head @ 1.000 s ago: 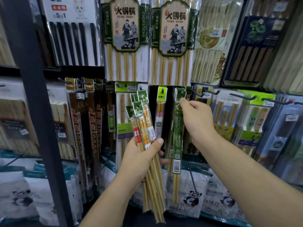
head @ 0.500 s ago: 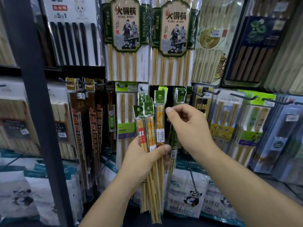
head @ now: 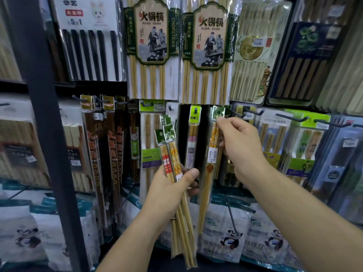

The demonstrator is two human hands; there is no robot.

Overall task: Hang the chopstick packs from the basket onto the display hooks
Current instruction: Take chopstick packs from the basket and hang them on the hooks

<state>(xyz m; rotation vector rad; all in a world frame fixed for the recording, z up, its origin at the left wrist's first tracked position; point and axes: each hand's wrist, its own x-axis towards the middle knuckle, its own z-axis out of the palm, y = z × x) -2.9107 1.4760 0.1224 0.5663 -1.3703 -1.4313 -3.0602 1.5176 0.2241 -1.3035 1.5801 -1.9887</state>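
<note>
Though in right hand (head: 242, 146), pack header (head: 217, 114) blurry.

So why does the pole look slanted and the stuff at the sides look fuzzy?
In the head view the wide lens bends the edges, so the dark post leans; the packs at the far right and the panda bags look soft and smeared, while the left hand and right hand mid-frame are sharper; white glare streaks the clear wrap of the big chopstick packs.
</note>
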